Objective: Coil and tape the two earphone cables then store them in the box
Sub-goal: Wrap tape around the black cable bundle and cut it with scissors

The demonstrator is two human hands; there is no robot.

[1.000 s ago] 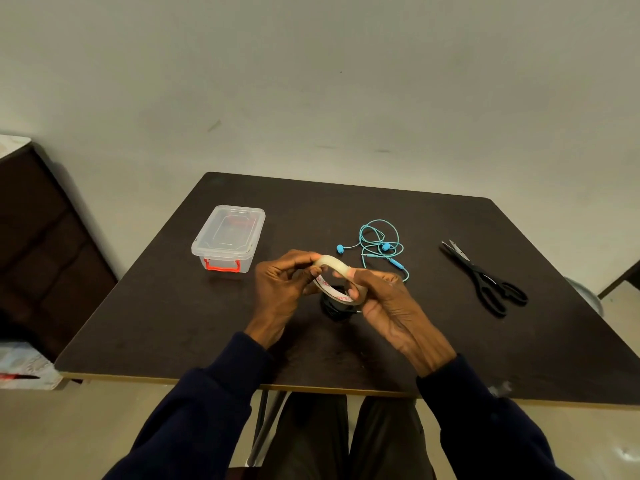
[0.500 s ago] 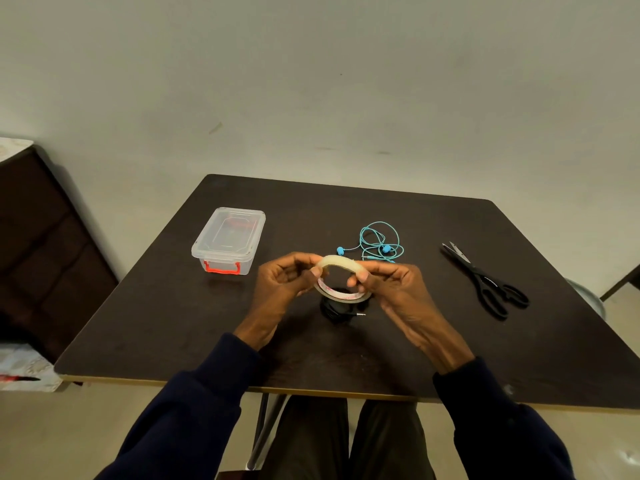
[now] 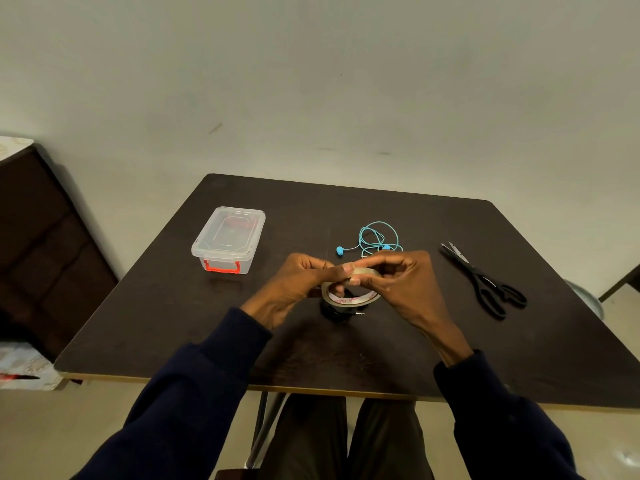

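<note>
Left hand point(image 3: 298, 287) and right hand point(image 3: 401, 282) pinch a tape roll point(image 3: 351, 296) above the coiled black earphone cable point(image 3: 335, 312), seemingly picking its free end loose; next, a strip needs pulling out

The person wears a dark navy long-sleeved top. The left sleeve point(image 3: 194, 393) and right sleeve point(image 3: 502, 420) end in cuffs at the wrists. The left hand point(image 3: 294, 289) and right hand point(image 3: 408, 289) are bare. Dark trousers point(image 3: 311, 441) cover the legs.

I see a dark brown table point(image 3: 173, 323), a clear box point(image 3: 228, 233) with a red latch point(image 3: 221, 267) far left, and a turquoise earphone cable point(image 3: 378, 237). The scissors point(image 3: 479, 277) at right are black. The beige tape roll point(image 3: 349, 300) has red lettering inside, and the sleeves point(image 3: 194, 393) are navy.
</note>
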